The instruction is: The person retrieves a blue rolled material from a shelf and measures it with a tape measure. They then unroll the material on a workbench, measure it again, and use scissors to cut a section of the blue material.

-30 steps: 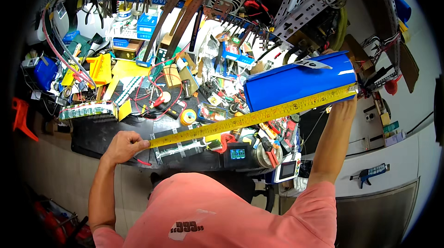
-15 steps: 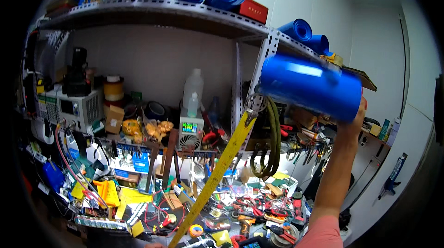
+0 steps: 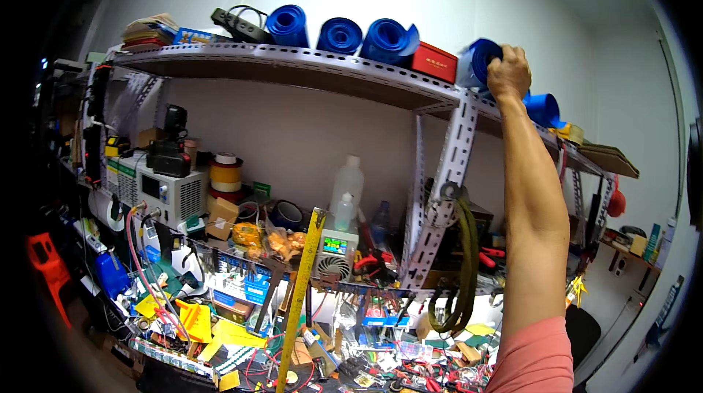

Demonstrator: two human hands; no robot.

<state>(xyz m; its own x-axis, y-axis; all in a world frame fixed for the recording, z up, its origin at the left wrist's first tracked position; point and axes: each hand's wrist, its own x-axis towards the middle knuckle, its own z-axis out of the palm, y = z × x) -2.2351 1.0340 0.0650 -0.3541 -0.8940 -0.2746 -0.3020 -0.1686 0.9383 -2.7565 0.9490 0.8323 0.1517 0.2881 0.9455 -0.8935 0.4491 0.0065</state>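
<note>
Your right hand (image 3: 510, 73) is raised to the upper shelf (image 3: 293, 56), just right of the red box (image 3: 435, 62), with its fingers curled closed over the right edge of a blue roll (image 3: 476, 54). That roll sits beside the red box on its right, one open end facing you, and your hand covers part of that end. Your left hand is out of view, so you cannot tell from here whether it is open or closed. A yellow tape measure blade (image 3: 296, 305) stands nearly upright, below and left of the red box, its lower part running out past the bottom edge. Left of the red box, three more rolls (image 3: 340, 35) line the shelf, the nearest one close beside it, and a black device with a cable (image 3: 242, 25) lies farther left. Another roll (image 3: 542, 109) shows to the right of the red box, beyond your hand. Below the red box, green straps (image 3: 466, 276) hang by a perforated post (image 3: 447, 210); lower and to its left are a clear bottle (image 3: 347, 186), a small meter with a lit screen (image 3: 335, 246) and a cluttered bench (image 3: 344, 375).
</note>
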